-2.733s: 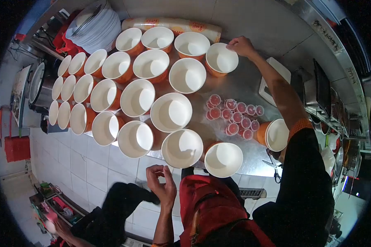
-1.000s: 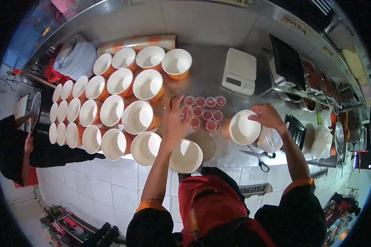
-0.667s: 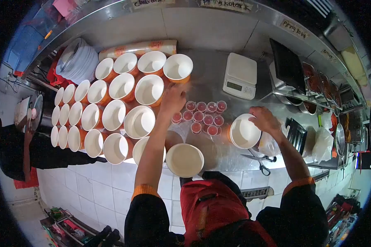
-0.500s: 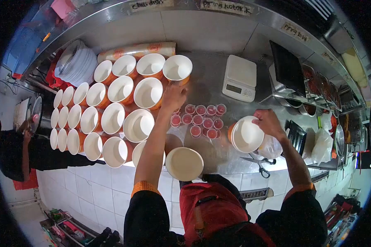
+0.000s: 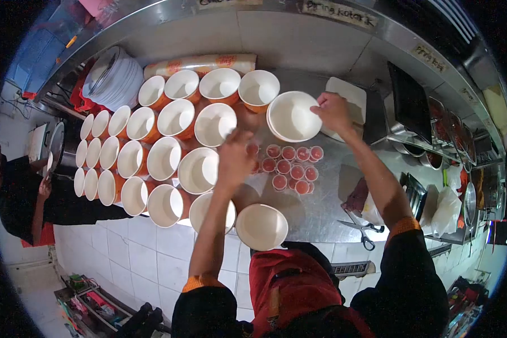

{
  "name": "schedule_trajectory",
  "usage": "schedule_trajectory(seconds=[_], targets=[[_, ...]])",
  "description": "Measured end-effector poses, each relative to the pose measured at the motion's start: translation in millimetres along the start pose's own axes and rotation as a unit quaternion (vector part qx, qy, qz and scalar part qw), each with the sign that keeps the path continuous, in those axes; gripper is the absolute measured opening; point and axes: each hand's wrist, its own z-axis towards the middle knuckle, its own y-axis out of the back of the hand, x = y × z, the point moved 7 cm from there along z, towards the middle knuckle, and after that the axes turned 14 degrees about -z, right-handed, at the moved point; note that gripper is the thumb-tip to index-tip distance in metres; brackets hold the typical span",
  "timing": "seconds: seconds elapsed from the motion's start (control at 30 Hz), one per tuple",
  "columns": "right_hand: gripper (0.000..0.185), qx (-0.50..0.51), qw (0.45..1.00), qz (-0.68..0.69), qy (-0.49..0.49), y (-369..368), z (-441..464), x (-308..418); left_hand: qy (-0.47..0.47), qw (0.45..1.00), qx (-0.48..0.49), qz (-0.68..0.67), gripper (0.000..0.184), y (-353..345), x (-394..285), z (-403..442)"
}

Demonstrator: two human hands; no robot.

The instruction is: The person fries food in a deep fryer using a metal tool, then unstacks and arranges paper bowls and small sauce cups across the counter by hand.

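Observation:
My right hand (image 5: pixel 333 115) pinches the rim of a small stack of nested white paper bowls (image 5: pixel 294 117), raised over the upper middle of the steel counter. My left hand (image 5: pixel 234 160), smeared by motion, is beside an upright paper bowl (image 5: pixel 216 125) and left of the small sauce cups (image 5: pixel 283 167), which have reddish contents. Its fingers are too blurred to read. Rows of white paper bowls with orange outsides (image 5: pixel 164 159) fill the left of the counter. One more paper bowl (image 5: pixel 262 227) stands at the front edge, below my left hand.
A white kitchen scale (image 5: pixel 352 98) sits behind my right hand, partly covered by it. Scissors (image 5: pixel 363 230) lie near the front edge at right. Stacked plates (image 5: pixel 115 79) and a patterned roll (image 5: pixel 208 63) are at the back left. A co-worker (image 5: pixel 22 191) stands at far left.
My right hand has carried the nested bowls left and away from me, from beside the scissors to before the scale. My left hand has come back from the rear-row bowl. The view has shifted slightly.

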Motion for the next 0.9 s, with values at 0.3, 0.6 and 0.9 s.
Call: schedule_trajectory(seconds=[0.3,0.6,0.9], targets=[[0.022,0.064,0.997,0.014,-0.041,-50,6,13,-0.002,1.0,0.018,-0.008,0.074,-31,-1,-34],[0.027,0.074,0.997,-0.023,0.001,-64,10,33,0.088,0.984,0.002,-0.156,0.082,-33,17,-38],[0.032,0.043,0.992,0.099,0.059,-62,9,44,0.146,0.95,0.016,-0.275,0.101,-80,80,-46]])
